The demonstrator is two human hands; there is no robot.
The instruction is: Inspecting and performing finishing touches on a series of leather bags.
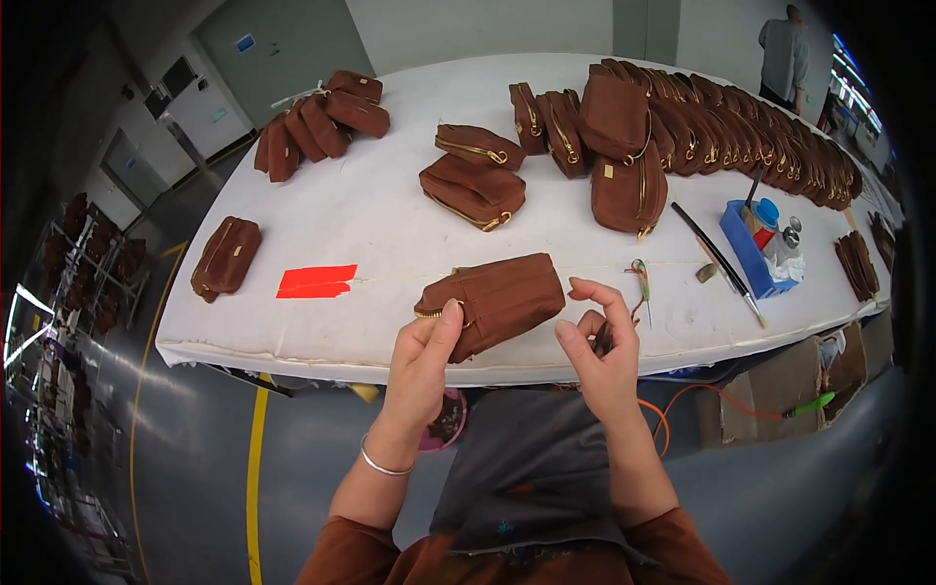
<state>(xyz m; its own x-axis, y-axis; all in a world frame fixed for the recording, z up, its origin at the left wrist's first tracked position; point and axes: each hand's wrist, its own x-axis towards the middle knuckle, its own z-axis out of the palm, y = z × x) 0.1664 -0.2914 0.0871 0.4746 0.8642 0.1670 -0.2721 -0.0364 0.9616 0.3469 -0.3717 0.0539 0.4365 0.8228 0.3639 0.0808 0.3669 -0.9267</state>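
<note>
My left hand (421, 353) grips a brown pouch (507, 297) by its near left end, thumb on top beside the gold zipper. The pouch is tilted, held just over the white table's front edge. Off its right end is my right hand (606, 346), thumb and forefinger apart and not touching the pouch. The other fingers of that hand curl round a small dark metal tool (604, 339), mostly hidden in the palm. Just beyond that hand lies a thin pointed tool with a coloured handle (640, 278).
Brown pouches form a long row (721, 127) at the far right. More lie in a pile (322, 122) at far left, a pair (473, 185) mid-table and a single pouch (226, 255) at left. Nearby are red tape (317, 281), brushes (720, 258), a blue bin (751, 249) and a cardboard box (770, 395).
</note>
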